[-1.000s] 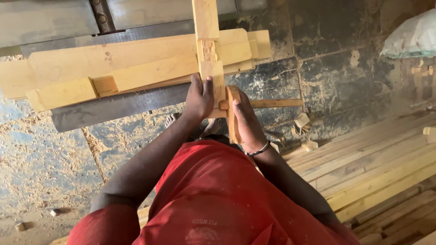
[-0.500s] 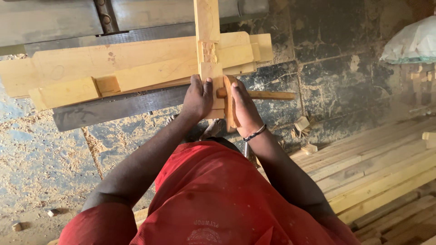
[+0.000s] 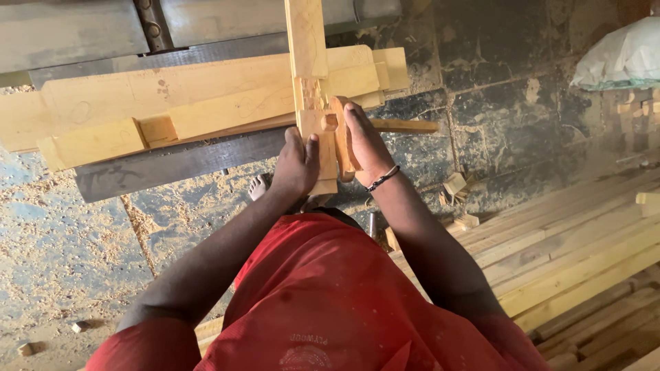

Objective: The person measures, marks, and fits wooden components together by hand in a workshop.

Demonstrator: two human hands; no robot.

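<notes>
Left hand [image 3: 297,165] wrapped around the near end of the upright plank [image 3: 307,69], thumb up its face. Right hand [image 3: 363,141] closed on a wooden block [image 3: 342,137] pressed against the plank's right side, now nearer the crossing boards [image 3: 206,103] than half a second ago. Plank standing across the boards on the metal bench [image 3: 172,161]. Stacked planks [image 3: 570,254] lower right, unmoved.

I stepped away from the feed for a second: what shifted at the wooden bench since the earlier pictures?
Both hands, left hand and right hand, slid forward up the upright plank, taking the small wooden block with them. Both kept their grip throughout. The stacked beams and the floor planks stayed put.
</notes>
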